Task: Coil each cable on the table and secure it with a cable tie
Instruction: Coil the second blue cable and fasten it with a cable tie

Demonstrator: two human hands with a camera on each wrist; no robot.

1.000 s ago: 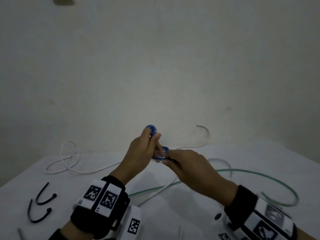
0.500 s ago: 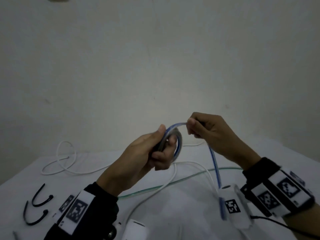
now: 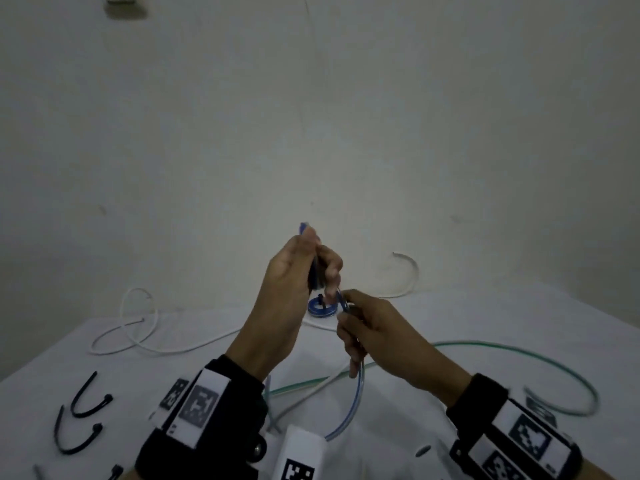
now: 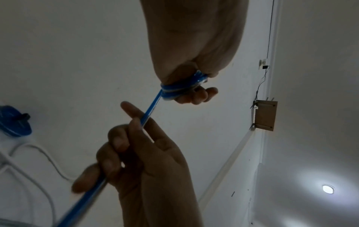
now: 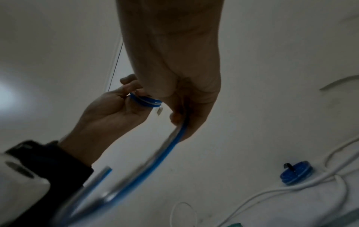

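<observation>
A plain pale wall (image 3: 311,116) rose behind the white desk (image 3: 519,323). A small wooden box (image 4: 265,116) hung on it, and a round ceiling light (image 4: 328,188) glowed.

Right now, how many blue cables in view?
2. One blue coil, tied, on the table; the other blue cable partly coiled in the left hand, its loose run gripped by the right hand. More may sit off-frame.

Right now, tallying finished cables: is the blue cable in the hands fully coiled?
Partly coiled: left hand grips loops, free length of blue cable runs through right hand.
</observation>
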